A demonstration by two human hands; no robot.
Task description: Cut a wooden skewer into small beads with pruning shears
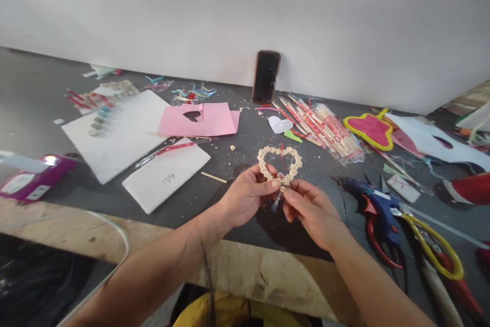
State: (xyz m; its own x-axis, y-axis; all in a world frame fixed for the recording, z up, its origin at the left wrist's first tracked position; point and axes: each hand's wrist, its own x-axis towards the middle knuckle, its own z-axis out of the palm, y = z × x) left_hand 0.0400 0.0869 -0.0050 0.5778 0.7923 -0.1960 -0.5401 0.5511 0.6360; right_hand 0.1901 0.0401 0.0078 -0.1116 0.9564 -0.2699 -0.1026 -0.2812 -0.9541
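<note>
A heart-shaped ring covered in small cream pieces (298, 162) is held upright over the dark table, its pointed end down. My left hand (248, 194) pinches it near the bottom point, thumb in front. On the other side, my right hand (312, 209) has thumb and fingers closed at the same lower tip, where a small cream piece shows. A thin red strand hangs inside the heart. Something pale and blurred sits below the tip, between the hands. Crumbs and a thin stick (214, 177) lie on the table to the left.
Behind stands a phone (266, 76) against the white wall. Wrapped sticks (314, 123), a yellow-edged shape (369, 130), a blue glue gun (377, 204) and yellow-handled scissors (432, 245) lie right. Pink card (218, 119), white papers (164, 175) and a purple device (36, 179) lie left.
</note>
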